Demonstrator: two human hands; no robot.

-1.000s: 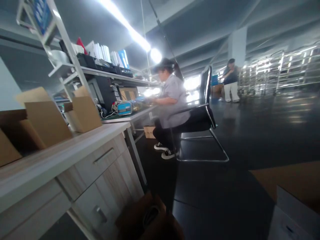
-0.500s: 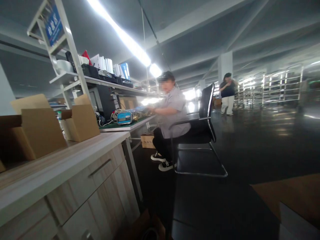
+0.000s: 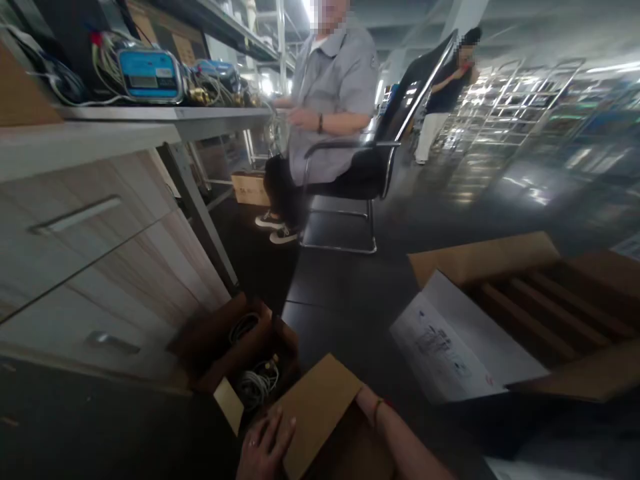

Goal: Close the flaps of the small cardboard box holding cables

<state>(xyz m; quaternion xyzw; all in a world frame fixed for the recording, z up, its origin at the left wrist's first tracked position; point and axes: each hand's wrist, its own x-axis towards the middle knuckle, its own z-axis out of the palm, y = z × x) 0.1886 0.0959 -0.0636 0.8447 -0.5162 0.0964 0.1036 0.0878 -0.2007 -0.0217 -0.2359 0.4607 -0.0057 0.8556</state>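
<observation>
Tilted downward since before, the view now shows a flat brown cardboard flap at bottom centre, pressed by the left hand with spread fingers and gripped behind by the right hand, grip hidden.

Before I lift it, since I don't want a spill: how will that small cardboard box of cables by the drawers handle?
The small box looks soft-walled, with flaps hanging loose, so it may sag if lifted by a flap. The coiled cables inside are floppy and could shift or snag. It is probably light. The left hand rests on a nearby cardboard flap.
</observation>
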